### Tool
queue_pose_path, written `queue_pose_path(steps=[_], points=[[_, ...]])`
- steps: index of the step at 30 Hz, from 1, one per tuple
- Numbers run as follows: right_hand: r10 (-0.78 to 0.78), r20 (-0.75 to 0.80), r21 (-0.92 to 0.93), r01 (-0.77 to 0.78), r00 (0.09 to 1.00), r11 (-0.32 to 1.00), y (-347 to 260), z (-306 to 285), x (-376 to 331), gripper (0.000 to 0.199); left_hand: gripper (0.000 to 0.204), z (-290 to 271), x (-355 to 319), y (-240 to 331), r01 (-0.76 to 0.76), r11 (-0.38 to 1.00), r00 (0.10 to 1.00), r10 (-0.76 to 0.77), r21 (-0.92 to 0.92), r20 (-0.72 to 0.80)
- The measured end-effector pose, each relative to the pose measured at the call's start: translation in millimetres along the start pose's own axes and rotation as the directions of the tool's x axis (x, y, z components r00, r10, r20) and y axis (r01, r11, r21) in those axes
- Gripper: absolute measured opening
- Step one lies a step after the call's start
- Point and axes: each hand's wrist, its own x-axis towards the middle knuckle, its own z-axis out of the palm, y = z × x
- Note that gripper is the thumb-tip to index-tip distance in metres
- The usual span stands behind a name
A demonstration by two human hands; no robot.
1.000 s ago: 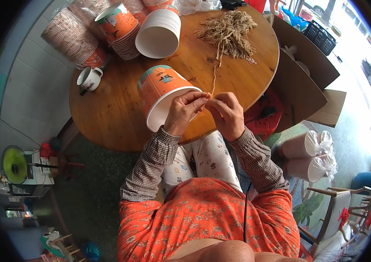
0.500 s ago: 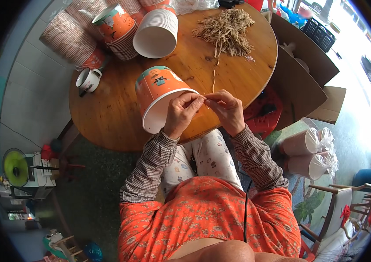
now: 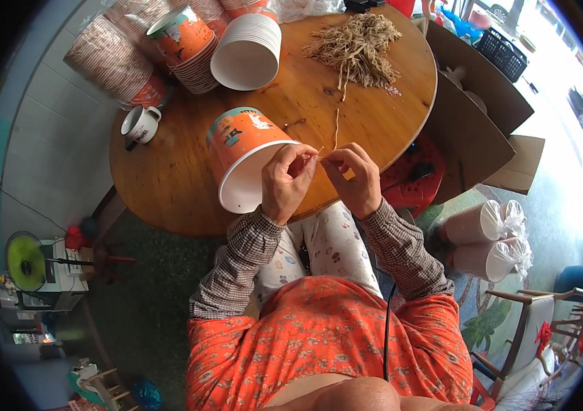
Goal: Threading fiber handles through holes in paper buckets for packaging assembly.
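A thin beige cord (image 3: 336, 129) trails over the table top and runs to my fingers. My left hand (image 3: 287, 179) pinches it between thumb and forefinger, with a short end sticking up. Close beside, my right hand (image 3: 357, 179) pinches the cord too, its fingertips almost meeting the left ones. Just left of my hands, an orange paper bucket (image 3: 240, 147) with a white inside and a printed picture lies tilted on the table, its mouth toward me. My left hand overlaps part of its rim. What the fingertips do with the cord is too small to tell.
On the round wooden table (image 3: 168, 198) lies a heap of beige cords (image 3: 360, 49). Nested paper buckets (image 3: 245, 58) and wrapped stacks (image 3: 110, 65) stand at the back left, near a white mug (image 3: 142, 125). An open cardboard box (image 3: 469, 130) is on the right.
The bucket has rolled a little and shifted left, so its picture sits differently. My left hand has turned slightly, and both hands still pinch the cord.
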Motion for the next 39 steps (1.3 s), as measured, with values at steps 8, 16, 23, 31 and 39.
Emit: queue_pose_path(steps=[8, 16, 23, 31, 39], points=[[-0.054, 0.011, -0.031, 0.054, 0.998, 0.998, -1.7, -2.4, 1.7, 0.013, 0.009, -3.8, -0.1, -5.1, -0.211, 0.96, 0.978, 0.207, 0.182, 0.038], [-0.139, 0.015, -0.079, 0.14, 0.99, 0.987, -1.0, -0.1, 5.4, 0.014, 0.007, -11.3, 3.8, -9.3, 0.087, 0.994, 0.984, -0.077, -0.059, 0.161], [0.183, 0.104, 0.34, -0.208, 0.978, 0.917, 10.4, 10.6, 0.5, 0.012, 0.015, -13.0, 6.5, -10.9, 0.579, 0.59, 0.816, -0.409, -0.563, 0.41], [0.099, 0.048, 0.19, -0.106, 0.994, 0.976, 3.3, 0.3, 1.7, 0.01, 0.017, -8.7, 6.3, -12.6, 0.664, 0.534, 0.746, -0.419, -0.524, 0.517], [0.321, 0.197, 0.694, -0.363, 0.927, 0.622, 13.3, 0.2, -2.5, 0.019, 0.016, -2.3, 6.5, -8.2, 0.643, 0.394, 0.753, -0.48, -0.657, 0.45]])
